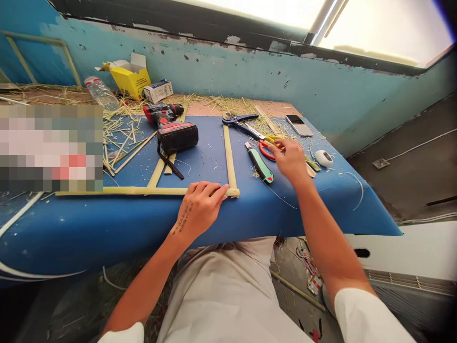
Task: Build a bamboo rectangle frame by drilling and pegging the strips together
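My left hand (200, 207) is closed over a pale green bamboo strip (124, 191) lying along the front of the blue-covered table, near the strip's right end. A crosspiece (229, 157) meets that end and runs away from me. Over to the right, the fingers of my right hand (291, 159) are bent around the handles of scissors (266, 150), one red and one yellow; the hand partly covers them. The scissors' blades point away to the left, by dark-handled pruning shears (241, 125). Between my hands lies a green utility knife (260, 164).
A cordless drill (176, 136) rests on the bamboo frame. Behind are a yellow box (132, 78), a small carton (157, 90) and a plastic bottle (102, 93). A phone (299, 125) and a white rounded device (323, 158) lie right. Bamboo shavings litter the back; a blurred patch hides the left.
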`<state>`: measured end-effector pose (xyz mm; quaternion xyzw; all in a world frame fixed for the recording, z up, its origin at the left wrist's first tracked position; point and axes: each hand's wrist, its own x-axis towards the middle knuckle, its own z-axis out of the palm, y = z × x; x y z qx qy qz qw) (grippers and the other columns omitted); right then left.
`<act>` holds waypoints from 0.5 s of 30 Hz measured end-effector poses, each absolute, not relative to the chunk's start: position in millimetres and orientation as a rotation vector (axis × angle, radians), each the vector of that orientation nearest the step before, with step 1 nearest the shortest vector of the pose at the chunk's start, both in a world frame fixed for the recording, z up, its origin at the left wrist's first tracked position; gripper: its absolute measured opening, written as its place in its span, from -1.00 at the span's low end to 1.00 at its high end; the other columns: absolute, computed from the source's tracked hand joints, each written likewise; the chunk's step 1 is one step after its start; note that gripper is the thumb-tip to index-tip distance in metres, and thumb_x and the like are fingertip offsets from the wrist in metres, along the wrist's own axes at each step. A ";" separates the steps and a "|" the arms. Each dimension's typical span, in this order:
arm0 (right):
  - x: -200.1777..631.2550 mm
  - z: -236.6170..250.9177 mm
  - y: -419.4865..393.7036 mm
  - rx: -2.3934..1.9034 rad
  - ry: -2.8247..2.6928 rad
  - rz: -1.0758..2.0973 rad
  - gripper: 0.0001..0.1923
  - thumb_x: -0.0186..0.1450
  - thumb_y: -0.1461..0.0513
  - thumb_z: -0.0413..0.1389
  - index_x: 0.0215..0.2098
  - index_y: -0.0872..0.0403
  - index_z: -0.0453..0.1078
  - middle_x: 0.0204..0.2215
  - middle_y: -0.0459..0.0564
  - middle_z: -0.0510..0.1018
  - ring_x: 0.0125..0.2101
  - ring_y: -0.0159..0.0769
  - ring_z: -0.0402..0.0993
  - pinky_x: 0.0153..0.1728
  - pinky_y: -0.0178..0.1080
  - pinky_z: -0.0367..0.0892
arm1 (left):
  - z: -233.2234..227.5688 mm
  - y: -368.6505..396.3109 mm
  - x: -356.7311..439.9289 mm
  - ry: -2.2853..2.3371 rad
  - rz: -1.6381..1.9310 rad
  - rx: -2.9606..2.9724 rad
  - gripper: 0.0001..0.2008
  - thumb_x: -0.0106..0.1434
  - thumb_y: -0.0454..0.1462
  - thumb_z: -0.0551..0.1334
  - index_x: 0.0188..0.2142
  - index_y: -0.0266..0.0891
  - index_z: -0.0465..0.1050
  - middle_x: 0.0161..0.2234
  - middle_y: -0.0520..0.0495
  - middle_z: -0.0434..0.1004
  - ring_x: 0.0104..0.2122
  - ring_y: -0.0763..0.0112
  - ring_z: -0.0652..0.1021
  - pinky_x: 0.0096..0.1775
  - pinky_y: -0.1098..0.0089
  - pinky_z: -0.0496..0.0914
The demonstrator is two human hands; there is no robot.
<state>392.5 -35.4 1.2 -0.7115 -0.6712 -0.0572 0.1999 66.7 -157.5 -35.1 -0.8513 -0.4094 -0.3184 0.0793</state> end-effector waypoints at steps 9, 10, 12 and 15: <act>433.6 37.4 27.9 -2.242 -2.303 0.057 -0.65 0.24 -0.03 0.32 -0.46 0.03 0.42 -0.48 0.04 0.53 -0.41 -0.20 0.41 -0.34 -0.17 0.24 | -34.6 -157.5 68.1 -1.274 -0.966 -2.567 -0.71 0.55 -0.22 0.19 0.16 -0.11 0.59 -0.01 -0.12 0.71 -0.04 0.22 0.59 0.01 0.14 0.37; 433.3 40.0 26.5 -2.242 -2.336 0.037 -0.66 0.21 0.00 0.34 -0.49 0.03 0.40 -0.47 0.05 0.53 -0.39 -0.19 0.42 -0.33 -0.16 0.23 | -34.5 -157.7 68.3 -1.283 -0.965 -2.565 -0.71 0.55 -0.21 0.19 0.16 -0.11 0.59 -0.01 -0.12 0.71 -0.04 0.22 0.59 0.01 0.14 0.36; 432.6 44.1 23.1 -2.255 -2.367 -0.006 -0.67 0.17 0.05 0.35 -0.54 0.02 0.36 -0.47 0.08 0.52 -0.35 -0.15 0.45 -0.32 -0.15 0.21 | -34.4 -157.9 68.6 -1.297 -0.959 -2.558 -0.71 0.56 -0.21 0.19 0.16 -0.10 0.60 -0.01 -0.11 0.71 -0.04 0.21 0.59 0.01 0.14 0.35; 433.9 47.7 18.9 -2.330 -2.389 -0.060 -0.62 0.11 0.07 0.38 -0.60 0.01 0.29 -0.53 0.07 0.47 -0.36 -0.14 0.44 -0.33 -0.15 0.18 | -34.4 -157.2 68.6 -1.288 -0.944 -2.557 -0.71 0.56 -0.22 0.18 0.16 -0.10 0.60 -0.01 -0.10 0.71 -0.05 0.22 0.59 0.00 0.15 0.33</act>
